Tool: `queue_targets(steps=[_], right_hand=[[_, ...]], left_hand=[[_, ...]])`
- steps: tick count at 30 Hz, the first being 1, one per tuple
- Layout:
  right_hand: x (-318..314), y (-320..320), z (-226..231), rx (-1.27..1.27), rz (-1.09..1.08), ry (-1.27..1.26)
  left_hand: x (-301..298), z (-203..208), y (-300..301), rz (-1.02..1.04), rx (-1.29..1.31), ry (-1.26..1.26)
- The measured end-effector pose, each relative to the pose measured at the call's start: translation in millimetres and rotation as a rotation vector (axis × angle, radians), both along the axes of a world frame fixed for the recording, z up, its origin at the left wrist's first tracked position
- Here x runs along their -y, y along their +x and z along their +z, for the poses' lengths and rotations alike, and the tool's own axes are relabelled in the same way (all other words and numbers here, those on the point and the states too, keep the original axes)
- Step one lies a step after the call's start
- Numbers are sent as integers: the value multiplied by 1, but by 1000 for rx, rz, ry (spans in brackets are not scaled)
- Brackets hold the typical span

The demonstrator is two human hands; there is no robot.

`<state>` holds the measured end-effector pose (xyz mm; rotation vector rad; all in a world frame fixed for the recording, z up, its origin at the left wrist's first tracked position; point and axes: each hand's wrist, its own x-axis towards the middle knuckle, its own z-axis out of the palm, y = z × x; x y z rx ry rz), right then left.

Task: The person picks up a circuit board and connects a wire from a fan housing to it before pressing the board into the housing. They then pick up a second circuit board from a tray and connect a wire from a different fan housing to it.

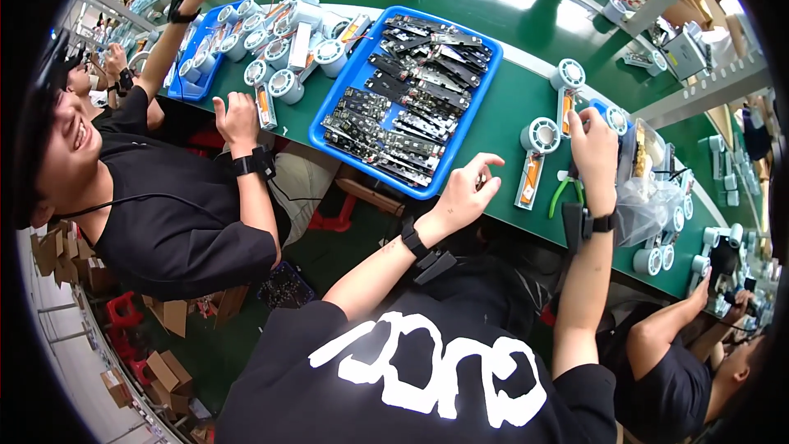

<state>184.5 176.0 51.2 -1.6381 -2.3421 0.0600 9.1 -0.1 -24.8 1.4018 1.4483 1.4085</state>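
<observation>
My left hand [467, 191] hovers at the near right corner of a blue tray [319, 133], fingers partly curled, thumb and forefinger apart. I see nothing held in it. The tray holds many black circuit boards [427, 99]. My right hand [595, 148] is closed at the lower end of a light-blue handheld fan body [569, 74] with an orange part in its handle; the fingertips partly hide the grip. Between my hands lies a second such fan body [540, 136]. Green-handled pliers [565, 194] rest just below my right hand.
Many fan bodies [279, 53] are heaped left of the tray, beside another blue tray [205, 86]. A co-worker [181, 189] sits at my left, an arm near the bench. Clear plastic bags [645, 205] and more fan bodies [649, 260] stand at right. Another person [678, 370] sits beyond.
</observation>
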Motion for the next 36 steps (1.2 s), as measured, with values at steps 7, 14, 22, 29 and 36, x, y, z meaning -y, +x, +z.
queue_targets(steps=[7, 14, 22, 29, 36], right_hand=[[127, -7, -42, -614, -60, -246], [138, -24, -47, -590, -33, -213], [133, -24, -48, -628, -20, -11], [126, -8, -64, -616, 187, 101], [125, -8, -62, -747, 24, -27]], left_hand=[[13, 10, -3, -149, 869, -323], [12, 18, -13, -75, 327, -284], [9, 22, -13, -50, 84, -249], [1, 24, -8, -99, 72, -205], [-14, 8, 5, -123, 497, -295]])
